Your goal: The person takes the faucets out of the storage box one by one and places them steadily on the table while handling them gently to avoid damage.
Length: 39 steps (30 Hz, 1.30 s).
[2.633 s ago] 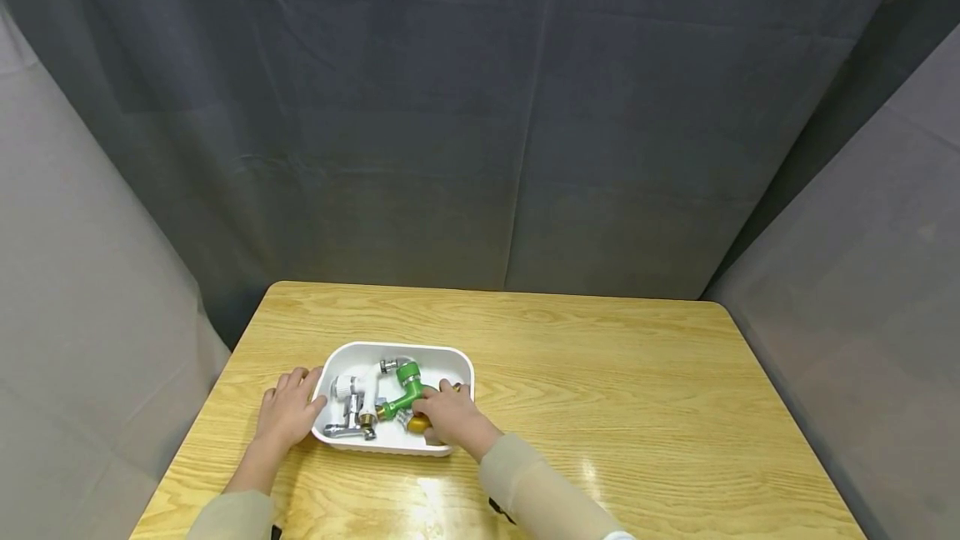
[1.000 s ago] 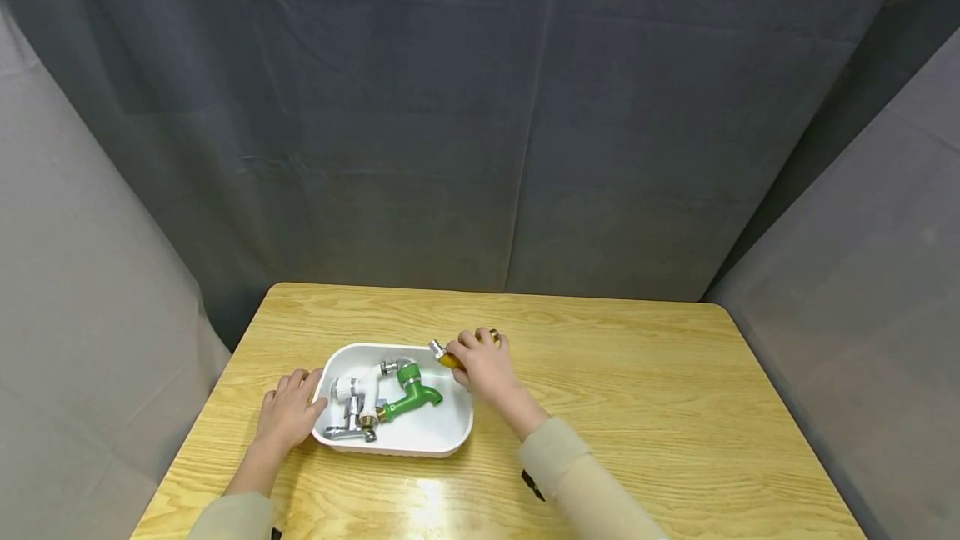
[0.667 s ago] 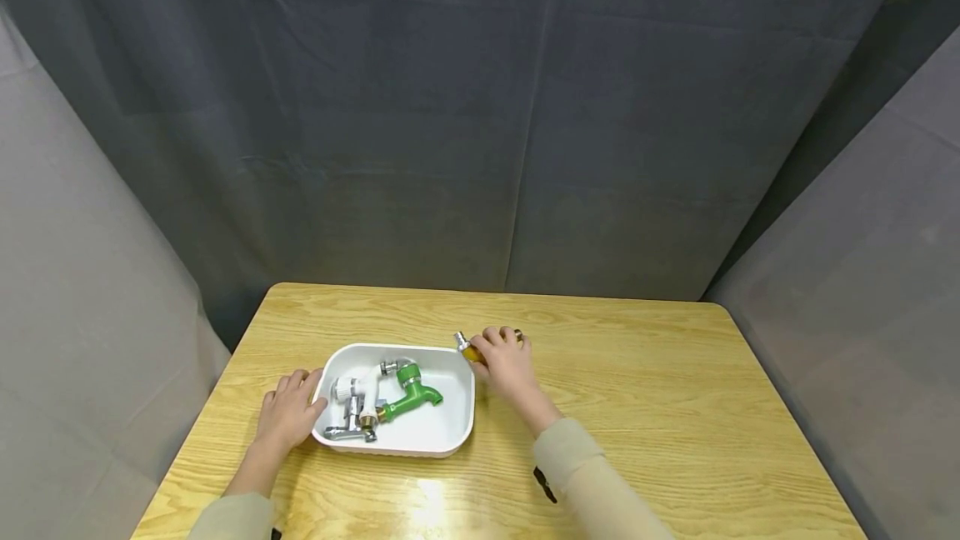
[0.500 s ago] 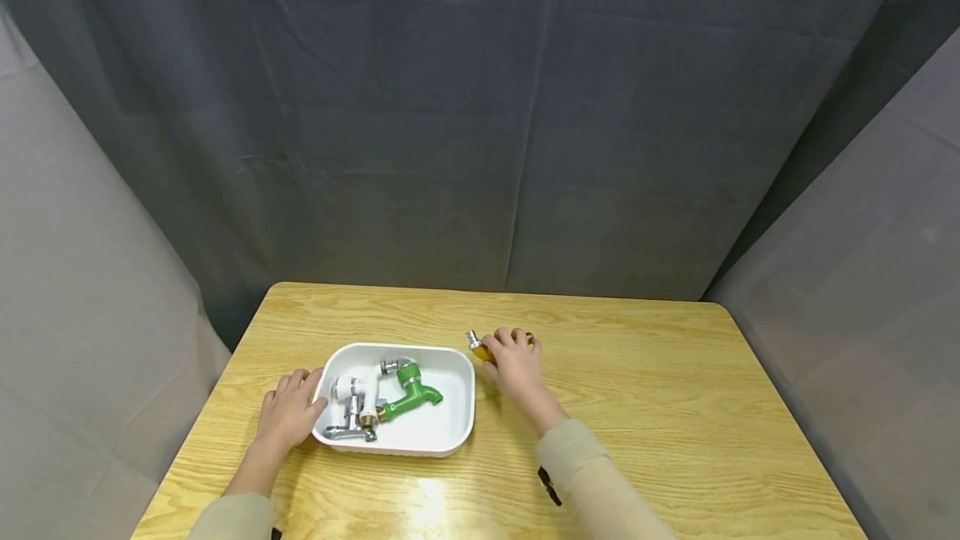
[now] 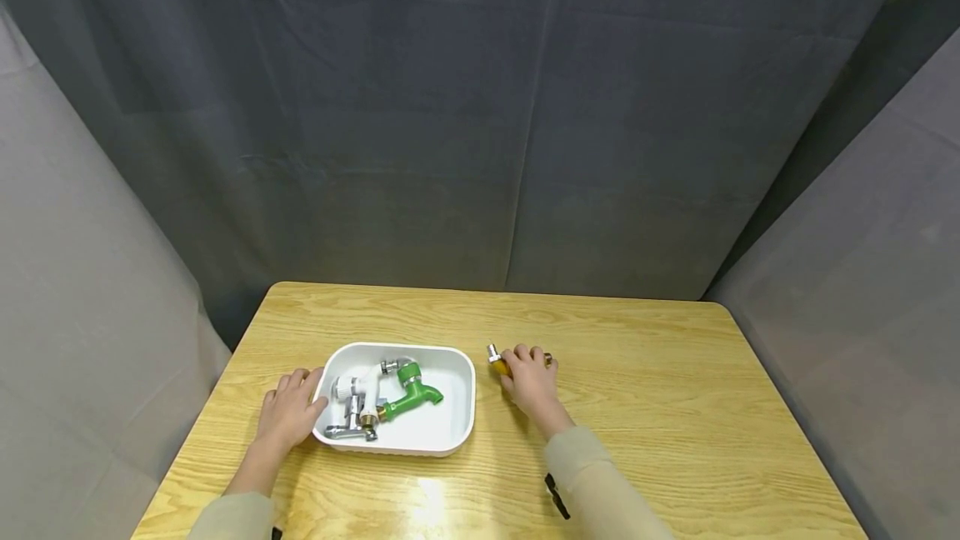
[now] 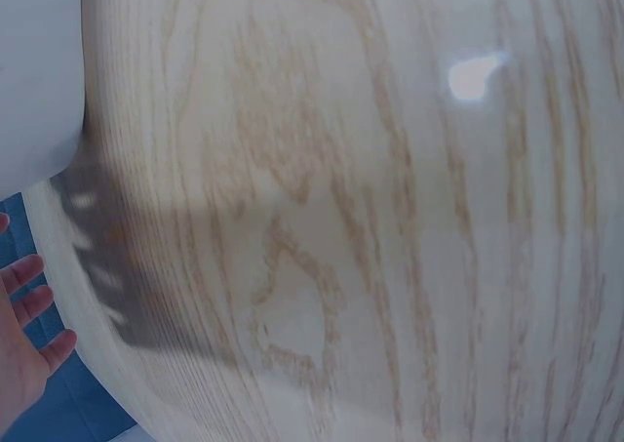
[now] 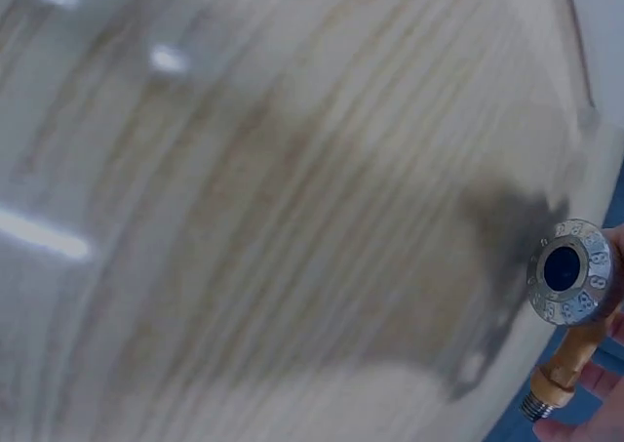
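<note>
My right hand (image 5: 532, 383) grips a yellow tap (image 5: 500, 367) with a chrome end, beyond the right side of a white plastic tray (image 5: 450, 433). The right wrist view gives the tap's round chrome knob (image 7: 573, 271) and a threaded brass-coloured end (image 7: 552, 388); fingers cover much of the body. My left hand (image 5: 287, 415) rests against the tray's left rim, fingers relaxed. In the tray lie a green tap (image 5: 412, 401), a white tap (image 5: 371, 394) with a ribbed knob, and a chrome tap (image 5: 351, 430). Another chrome piece (image 5: 393, 365) sits near the tray's far side.
The tray stands on a wood-grain table (image 5: 637, 407), left of its middle. A dark grey curtain (image 5: 375, 148) hangs behind the table's far edge, with light grey cloth (image 5: 90, 273) at the left side and a matching cloth (image 5: 862, 290) at the right.
My right hand has lifted the yellow tap out of the tray and carried it right, past the rim, then slightly nearer me. My left hand and the other taps have stayed put.
</note>
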{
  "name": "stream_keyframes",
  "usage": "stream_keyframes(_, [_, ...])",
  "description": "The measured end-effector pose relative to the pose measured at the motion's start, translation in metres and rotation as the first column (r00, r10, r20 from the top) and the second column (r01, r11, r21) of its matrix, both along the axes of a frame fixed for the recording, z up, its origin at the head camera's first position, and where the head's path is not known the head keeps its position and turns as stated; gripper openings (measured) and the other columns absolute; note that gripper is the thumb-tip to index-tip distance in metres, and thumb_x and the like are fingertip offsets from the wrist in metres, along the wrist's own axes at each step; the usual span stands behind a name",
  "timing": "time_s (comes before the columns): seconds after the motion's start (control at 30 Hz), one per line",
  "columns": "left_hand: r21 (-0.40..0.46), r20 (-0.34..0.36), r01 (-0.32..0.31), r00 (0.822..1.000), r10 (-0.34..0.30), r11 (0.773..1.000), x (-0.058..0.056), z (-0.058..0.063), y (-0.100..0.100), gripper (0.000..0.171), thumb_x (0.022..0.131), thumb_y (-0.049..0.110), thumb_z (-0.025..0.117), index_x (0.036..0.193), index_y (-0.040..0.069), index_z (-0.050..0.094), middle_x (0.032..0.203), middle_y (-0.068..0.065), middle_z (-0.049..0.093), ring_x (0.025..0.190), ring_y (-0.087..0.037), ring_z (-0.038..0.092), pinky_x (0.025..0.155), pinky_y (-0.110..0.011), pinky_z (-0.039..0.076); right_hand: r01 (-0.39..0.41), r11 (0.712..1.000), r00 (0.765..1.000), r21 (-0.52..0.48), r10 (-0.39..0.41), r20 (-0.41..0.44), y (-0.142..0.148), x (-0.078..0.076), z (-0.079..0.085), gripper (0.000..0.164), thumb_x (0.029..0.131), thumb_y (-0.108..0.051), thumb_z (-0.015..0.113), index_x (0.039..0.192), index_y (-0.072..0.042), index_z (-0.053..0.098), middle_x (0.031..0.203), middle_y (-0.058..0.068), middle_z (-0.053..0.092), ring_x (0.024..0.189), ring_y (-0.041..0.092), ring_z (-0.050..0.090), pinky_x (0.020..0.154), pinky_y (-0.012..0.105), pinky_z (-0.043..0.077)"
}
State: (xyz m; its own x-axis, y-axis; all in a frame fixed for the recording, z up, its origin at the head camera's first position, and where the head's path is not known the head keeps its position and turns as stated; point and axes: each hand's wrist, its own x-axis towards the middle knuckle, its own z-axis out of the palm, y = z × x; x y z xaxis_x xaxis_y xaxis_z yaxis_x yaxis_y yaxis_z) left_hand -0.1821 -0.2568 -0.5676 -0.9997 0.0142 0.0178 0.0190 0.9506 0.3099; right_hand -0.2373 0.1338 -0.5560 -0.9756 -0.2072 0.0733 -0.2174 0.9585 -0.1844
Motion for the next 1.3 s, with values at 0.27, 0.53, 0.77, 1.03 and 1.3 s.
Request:
stream_keyframes(0.27, [0.001,0.002,-0.003,1.0,0.003,1.0,0.0,0.0,0.0,0.052,0.088,0.03,0.048,0.135,0.008,0.042,0.127,-0.021,0.042,0.117,-0.041,0.035,0.09,-0.063,0.028,0.015,1.0,0.999,0.024,-0.016,0.035,0.005,0.001,-0.01,0.036,0.086,-0.03,0.061,0.12,-0.021,0.054,0.112,0.002,0.051,0.111,0.032,0.041,0.088,0.062,0.034])
stream_keyframes(0.53, [0.0,-0.003,-0.001,1.0,0.001,1.0,0.0,-0.001,0.0,0.052,0.088,0.03,0.048,0.134,0.008,0.042,0.126,-0.021,0.041,0.116,-0.041,0.036,0.09,-0.063,0.028,0.026,1.0,0.997,0.006,-0.027,0.071,0.005,0.0,-0.01,0.037,0.086,-0.03,0.061,0.122,-0.02,0.054,0.112,0.003,0.051,0.11,0.032,0.041,0.087,0.064,0.034])
stream_keyframes(0.77, [0.003,-0.004,0.0,1.0,0.0,1.0,0.0,-0.001,0.0,0.052,0.088,0.03,0.048,0.134,0.007,0.042,0.126,-0.022,0.042,0.116,-0.041,0.036,0.089,-0.063,0.029,0.051,0.998,0.992,-0.025,-0.048,0.118,0.006,0.0,-0.011,0.037,0.087,-0.031,0.06,0.122,-0.02,0.055,0.114,0.003,0.051,0.111,0.033,0.042,0.086,0.065,0.034])
stream_keyframes(1.03, [0.011,-0.008,0.003,1.0,-0.002,1.0,0.001,0.001,0.001,0.052,0.088,0.029,0.048,0.134,0.006,0.042,0.126,-0.022,0.042,0.116,-0.042,0.035,0.09,-0.063,0.028,0.058,0.998,0.99,-0.015,-0.055,0.13,0.005,-0.001,-0.013,0.036,0.086,-0.031,0.062,0.12,-0.019,0.056,0.114,0.005,0.052,0.109,0.032,0.044,0.085,0.064,0.036])
stream_keyframes(1.3, [0.014,0.004,-0.007,1.0,0.007,1.0,0.001,0.001,0.001,0.052,0.088,0.03,0.048,0.134,0.007,0.042,0.127,-0.022,0.042,0.117,-0.041,0.035,0.091,-0.063,0.027,0.068,0.998,0.989,0.014,-0.069,0.132,0.003,0.001,-0.014,0.034,0.082,-0.03,0.064,0.114,-0.019,0.061,0.11,0.006,0.054,0.106,0.031,0.045,0.086,0.064,0.035])
